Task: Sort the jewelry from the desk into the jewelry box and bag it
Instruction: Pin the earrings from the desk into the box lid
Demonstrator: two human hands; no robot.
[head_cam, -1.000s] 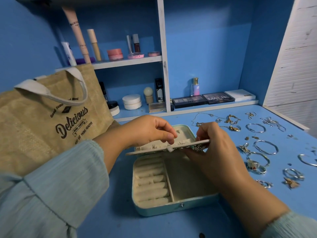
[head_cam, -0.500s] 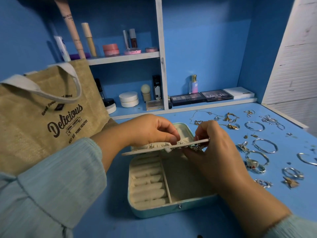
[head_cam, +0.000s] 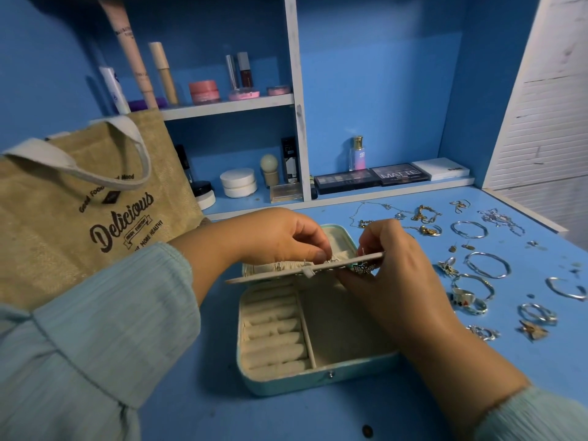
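Note:
An open mint-green jewelry box (head_cam: pixel 286 378) with a cream lining sits on the blue desk (head_cam: pixel 286 415). Its flat earring panel (head_cam: pixel 270 275) is held level above the tray. My left hand (head_cam: pixel 273 238) pinches a small earring hook on top of the panel. My right hand (head_cam: pixel 394 281) grips the panel's right end from below, with a dangling silver earring (head_cam: pixel 362 268) between its fingers. Several rings, bangles (head_cam: pixel 486 265) and chains lie loose on the desk to the right. A burlap tote bag (head_cam: pixel 79 218) stands at the left.
Shelves behind hold cosmetics, jars, a perfume bottle (head_cam: pixel 358 153) and eyeshadow palettes (head_cam: pixel 372 178). A white slatted door (head_cam: pixel 547 106) closes off the right side. The desk's right edge runs past the jewelry.
Both hands stayed at the earring panel; the fingers shifted slightly as they work the earring. My view shifted slightly.

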